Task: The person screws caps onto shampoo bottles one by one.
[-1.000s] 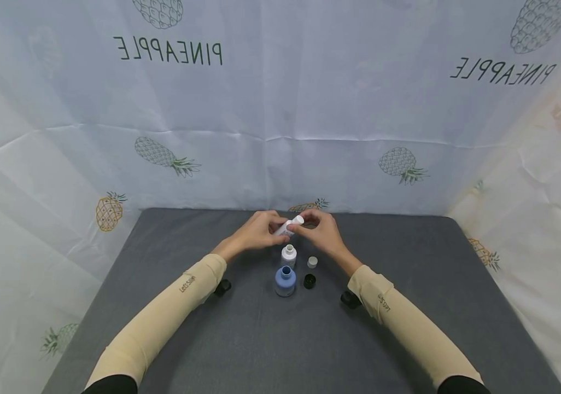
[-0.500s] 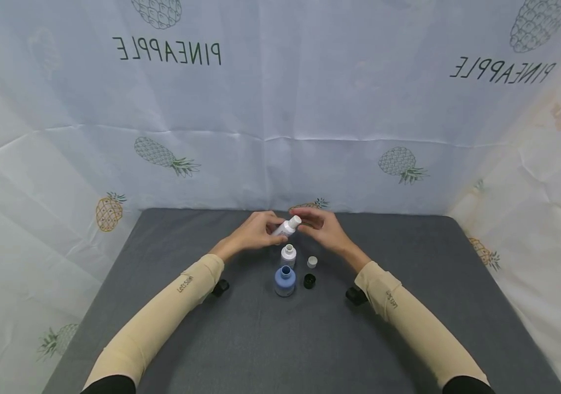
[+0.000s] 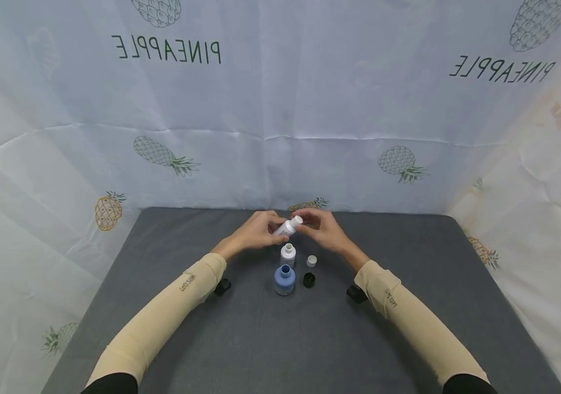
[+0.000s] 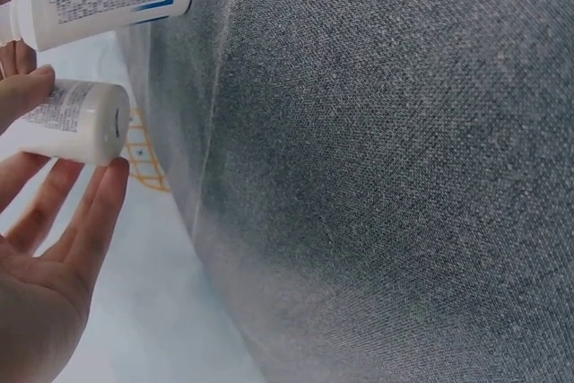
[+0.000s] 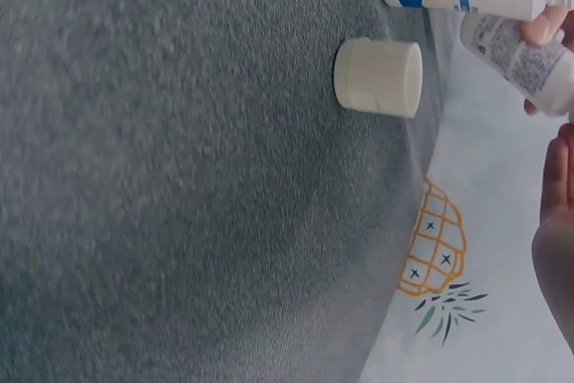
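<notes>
My left hand [image 3: 253,231] holds a small white bottle [image 3: 285,228] tilted above the table, its white cap [image 3: 297,220] pointing up and to the right. In the left wrist view the thumb presses on the printed side of this bottle [image 4: 72,123], with fingers under it. My right hand [image 3: 326,232] has thumb and fingertips around the cap; the right wrist view cuts that contact off at its edge. Just below, an uncapped white bottle [image 3: 288,257] stands upright, with an uncapped blue bottle [image 3: 285,282] in front of it.
To the right of the standing bottles lie a loose white cap [image 3: 312,261] and a black cap [image 3: 309,280]. Dark grey cloth covers the table [image 3: 270,345]. A pineapple-print curtain [image 3: 280,109] hangs along the back edge. Black wrist devices [image 3: 356,294] sit under both forearms.
My right fingers were on the cap, came off it half a second ago, and now are back around it. My left hand keeps holding the tilted bottle in nearly the same place.
</notes>
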Available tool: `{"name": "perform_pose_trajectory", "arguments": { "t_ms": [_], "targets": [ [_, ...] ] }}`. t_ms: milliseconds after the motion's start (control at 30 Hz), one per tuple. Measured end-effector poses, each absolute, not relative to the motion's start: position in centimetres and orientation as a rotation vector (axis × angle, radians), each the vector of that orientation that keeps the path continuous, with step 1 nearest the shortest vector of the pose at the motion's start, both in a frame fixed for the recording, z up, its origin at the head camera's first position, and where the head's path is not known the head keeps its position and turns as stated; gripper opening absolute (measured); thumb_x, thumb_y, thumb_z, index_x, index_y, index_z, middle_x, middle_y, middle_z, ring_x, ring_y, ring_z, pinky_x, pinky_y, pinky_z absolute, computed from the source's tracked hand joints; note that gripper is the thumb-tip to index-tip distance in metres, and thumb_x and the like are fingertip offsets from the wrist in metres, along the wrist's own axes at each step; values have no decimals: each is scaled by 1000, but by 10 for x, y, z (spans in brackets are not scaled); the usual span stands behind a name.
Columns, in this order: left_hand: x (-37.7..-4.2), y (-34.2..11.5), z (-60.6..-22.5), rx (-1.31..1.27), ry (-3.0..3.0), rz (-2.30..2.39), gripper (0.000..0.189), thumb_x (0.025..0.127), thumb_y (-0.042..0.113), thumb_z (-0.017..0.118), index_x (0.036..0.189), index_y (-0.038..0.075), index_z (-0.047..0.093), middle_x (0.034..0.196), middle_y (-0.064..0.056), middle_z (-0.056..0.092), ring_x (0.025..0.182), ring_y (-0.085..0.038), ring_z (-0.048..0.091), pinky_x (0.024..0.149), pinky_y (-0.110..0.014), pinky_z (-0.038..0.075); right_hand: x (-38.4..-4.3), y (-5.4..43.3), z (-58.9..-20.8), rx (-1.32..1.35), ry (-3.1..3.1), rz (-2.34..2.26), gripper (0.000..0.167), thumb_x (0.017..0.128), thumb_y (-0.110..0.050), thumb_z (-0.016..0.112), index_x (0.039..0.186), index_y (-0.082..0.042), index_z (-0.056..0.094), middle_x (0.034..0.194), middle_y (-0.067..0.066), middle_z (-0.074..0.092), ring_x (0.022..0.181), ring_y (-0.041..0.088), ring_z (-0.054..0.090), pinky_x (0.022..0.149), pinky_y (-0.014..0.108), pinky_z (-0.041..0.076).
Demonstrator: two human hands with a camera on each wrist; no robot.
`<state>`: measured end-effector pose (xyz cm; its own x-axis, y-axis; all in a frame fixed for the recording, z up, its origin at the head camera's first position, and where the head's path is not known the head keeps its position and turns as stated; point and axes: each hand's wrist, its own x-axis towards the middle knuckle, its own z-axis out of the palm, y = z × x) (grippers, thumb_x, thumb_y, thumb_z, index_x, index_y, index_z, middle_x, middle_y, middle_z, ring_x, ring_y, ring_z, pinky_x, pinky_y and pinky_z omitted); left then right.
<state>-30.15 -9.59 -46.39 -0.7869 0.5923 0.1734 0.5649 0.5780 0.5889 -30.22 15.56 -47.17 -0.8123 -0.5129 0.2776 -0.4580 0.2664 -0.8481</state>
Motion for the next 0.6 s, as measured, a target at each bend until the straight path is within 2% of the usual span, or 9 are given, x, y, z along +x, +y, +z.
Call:
{"name": "perform_pose_trajectory", "arguments": {
  "t_ms": [100,267,600],
  "targets": [
    [-302,-95,-464,1006,2756,997,44,97,22,83,138,5,75,107,-12,73,92,-26,75,81,-32,64,-301,152,-474,-888,2540,-1605,34,103,-9,74,133,6,69,131,22,72,117,37,73,104,44,63],
    [-303,-94,-464,1001,2773,986,44,97,22,83,137,6,76,105,-11,74,91,-24,74,80,-31,63,-297,147,-475,-777,2656,-1590,28,101,-17,79,123,-1,72,119,18,75,104,31,76,92,40,65],
    [-302,-93,-462,1018,2768,993,46,97,21,83,138,4,74,107,-12,74,90,-24,75,80,-31,64,-294,143,-474,-640,2730,-1614,27,98,-23,83,115,-4,74,110,15,74,99,29,75,89,39,65]
  ]
}}
